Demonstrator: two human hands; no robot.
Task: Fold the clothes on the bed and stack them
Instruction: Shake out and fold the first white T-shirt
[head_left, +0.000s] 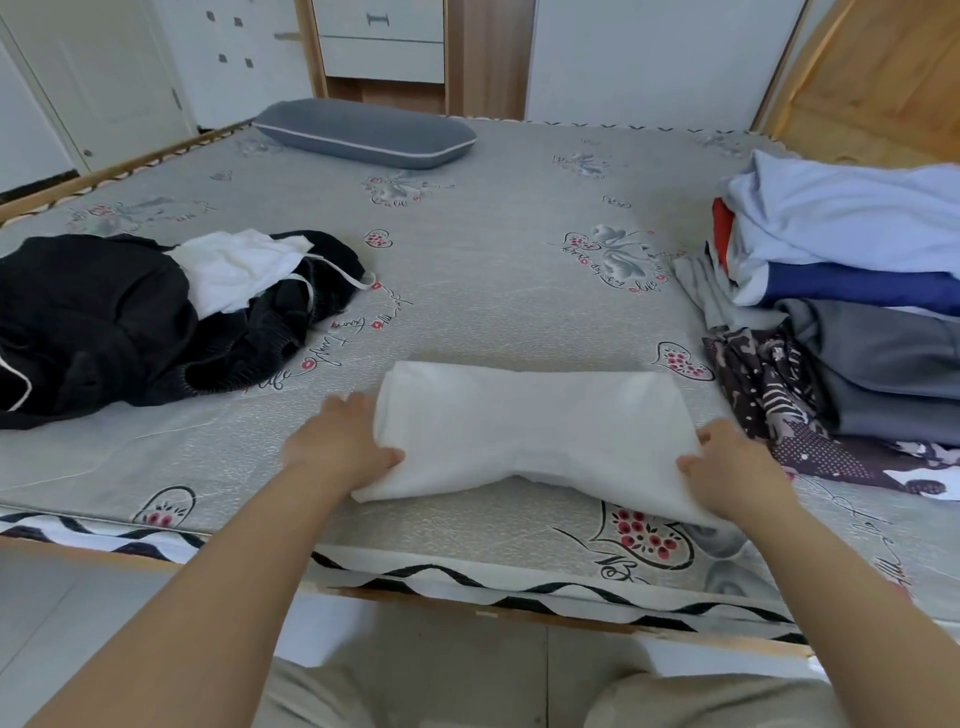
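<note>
A white garment (524, 421), folded into a wide band, lies on the bed near its front edge. My left hand (343, 441) grips its left end, thumb on top and fingers tucked under the cloth. My right hand (727, 462) grips its right end the same way. To the left sits a loose heap of black clothes (119, 322) with a white piece (239, 270) on top. At the right edge stands a stack of folded clothes (862, 312) in light blue, dark blue and grey over a patterned dark garment (774, 400).
The grey printed mattress (467, 260) fills the view. A grey pillow (363, 132) lies at the far side. White cabinets and a wooden door stand behind the bed. The mattress's front edge with a black zigzag trim (415, 577) is just below my hands.
</note>
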